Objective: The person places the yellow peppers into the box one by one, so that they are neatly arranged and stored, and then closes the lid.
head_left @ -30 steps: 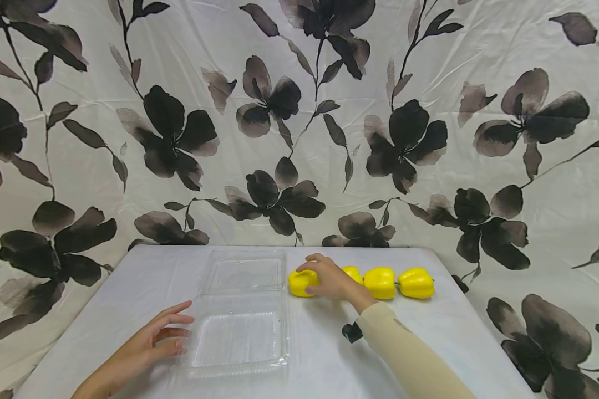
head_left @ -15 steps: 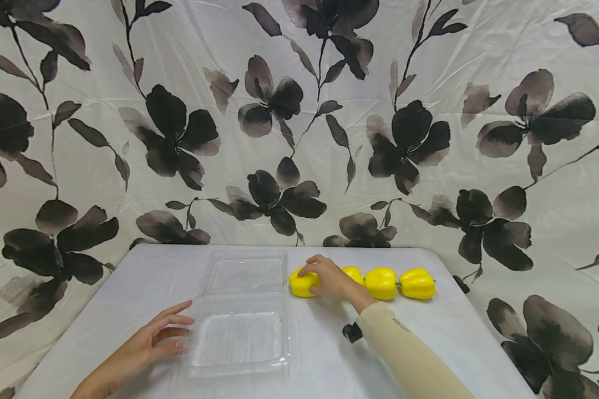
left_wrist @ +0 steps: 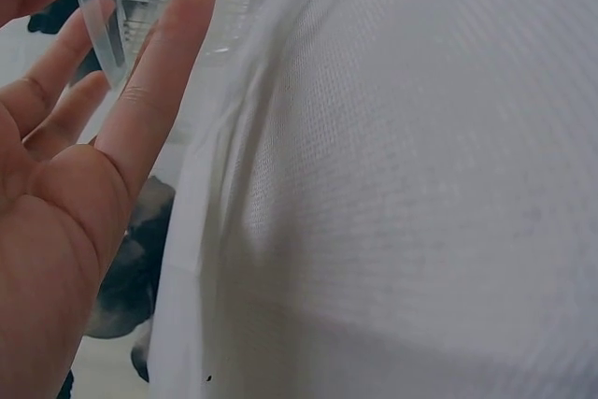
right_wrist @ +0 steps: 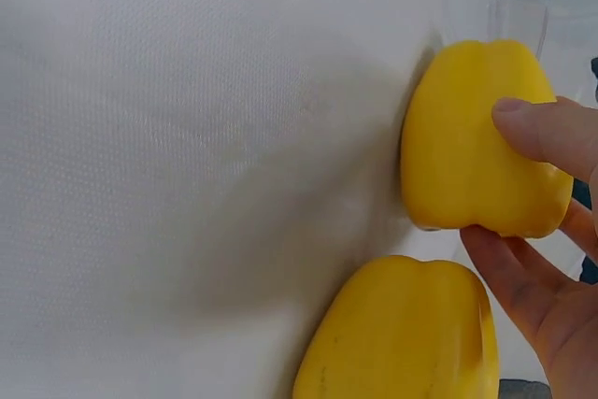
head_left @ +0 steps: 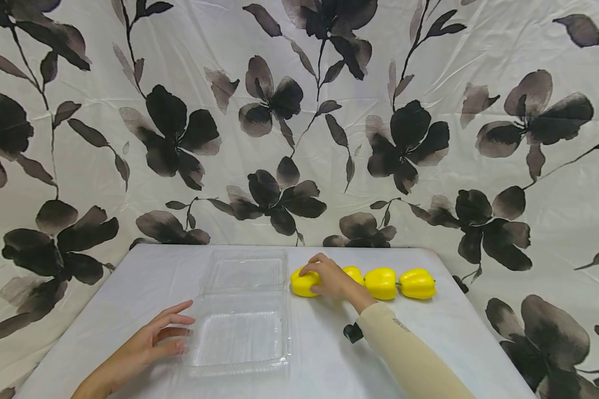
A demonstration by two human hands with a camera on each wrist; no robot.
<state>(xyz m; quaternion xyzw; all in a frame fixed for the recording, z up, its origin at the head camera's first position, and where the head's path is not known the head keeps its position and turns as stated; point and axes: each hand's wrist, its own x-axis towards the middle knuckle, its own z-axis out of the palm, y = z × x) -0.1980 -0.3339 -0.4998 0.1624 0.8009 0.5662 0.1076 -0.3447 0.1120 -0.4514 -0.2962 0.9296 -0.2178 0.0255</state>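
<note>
In the head view my right hand [head_left: 331, 280] grips the leftmost yellow bell pepper [head_left: 303, 282], which sits on the table just right of a clear plastic clamshell container. The right wrist view shows the thumb on one side of this pepper [right_wrist: 476, 137] and fingers at its end and far side. A second pepper [head_left: 353, 273], partly hidden by the hand, lies close by. The container lies unfolded, its tray [head_left: 239, 338] nearer and its lid [head_left: 244, 271] farther. My left hand [head_left: 155, 338] is at the tray's left edge, fingers extended; whether they touch it I cannot tell.
Two more yellow bell peppers [head_left: 379, 283] [head_left: 417, 283] continue the row to the right. A white cloth covers the table [head_left: 115, 293]. Behind it hangs a floral-patterned sheet [head_left: 329, 138]. A small black object [head_left: 352, 333] shows beneath the right wrist.
</note>
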